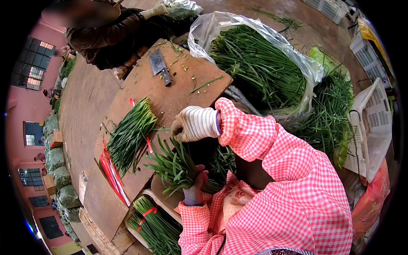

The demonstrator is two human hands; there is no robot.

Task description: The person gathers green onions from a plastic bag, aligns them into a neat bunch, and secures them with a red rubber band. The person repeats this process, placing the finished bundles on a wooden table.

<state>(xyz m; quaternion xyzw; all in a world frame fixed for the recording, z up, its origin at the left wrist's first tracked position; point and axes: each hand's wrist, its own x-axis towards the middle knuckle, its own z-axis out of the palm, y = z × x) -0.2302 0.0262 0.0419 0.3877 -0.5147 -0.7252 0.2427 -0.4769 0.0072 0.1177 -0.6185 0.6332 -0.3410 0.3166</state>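
Note:
My left hand [198, 186], in a glove that leaves some fingertips bare, grips a loose bunch of garlic chives [175, 165] near my lap. Just above it is my right hand [191, 124], in a white striped knit glove, fingers curled beside the leaf tips. A green stalk ends at those fingers; whether they pinch it is unclear. On the brown board [188, 98] in front lies a chive bundle [132, 134], with red tape ends showing by it. Beyond it rests a cleaver [159, 67] with a dark handle, among cut bits.
Red and white tape strips [113, 175] lie at the board's left edge. A tub [130, 220] below holds tied chive bundles [156, 223]. A clear plastic bag [306, 86] full of chives [258, 63] and a white crate [369, 127] stand right. Another person [105, 41] sits across the board.

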